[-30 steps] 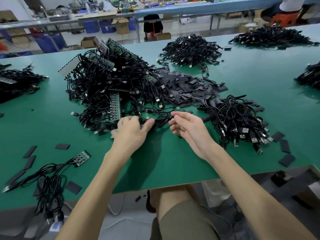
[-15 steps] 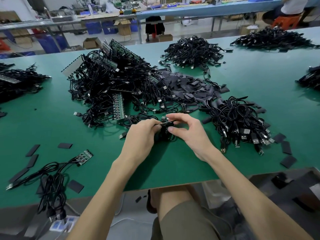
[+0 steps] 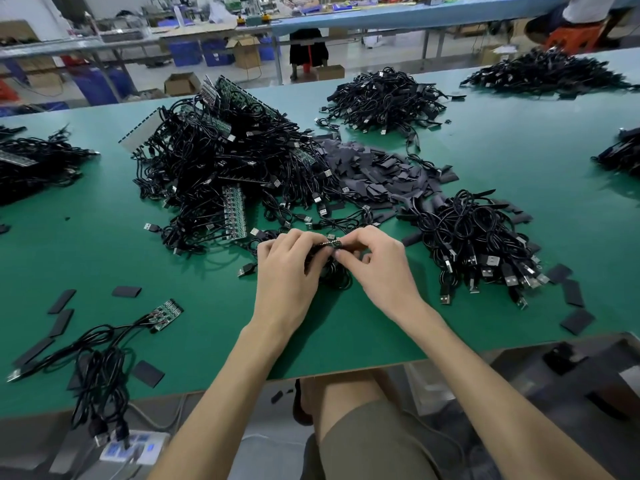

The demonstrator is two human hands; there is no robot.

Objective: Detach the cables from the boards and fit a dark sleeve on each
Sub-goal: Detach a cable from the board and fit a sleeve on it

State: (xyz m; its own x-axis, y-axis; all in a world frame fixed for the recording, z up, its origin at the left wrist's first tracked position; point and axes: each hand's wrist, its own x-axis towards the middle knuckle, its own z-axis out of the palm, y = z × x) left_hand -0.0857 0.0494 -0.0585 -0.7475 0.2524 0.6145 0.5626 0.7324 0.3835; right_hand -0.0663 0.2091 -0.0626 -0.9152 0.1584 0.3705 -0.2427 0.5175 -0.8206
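Note:
My left hand (image 3: 289,268) and my right hand (image 3: 375,265) meet over the green table (image 3: 346,334), both pinching a small green board (image 3: 331,242) with black cables (image 3: 334,273) hanging below it. Behind them lies a big tangle of boards and black USB cables (image 3: 225,171). A heap of dark sleeves (image 3: 374,171) sits to its right. A bundle of loose cables (image 3: 474,237) lies right of my right hand.
A small board with cables (image 3: 166,311) lies at front left among loose dark sleeves (image 3: 126,291). More sleeves (image 3: 576,321) lie at front right. Other cable piles (image 3: 384,98) sit further back. The table's front edge runs just below my forearms.
Both hands lifted a small board with its cables out of the pile's edge, drew it toward me and now pinch it between them.

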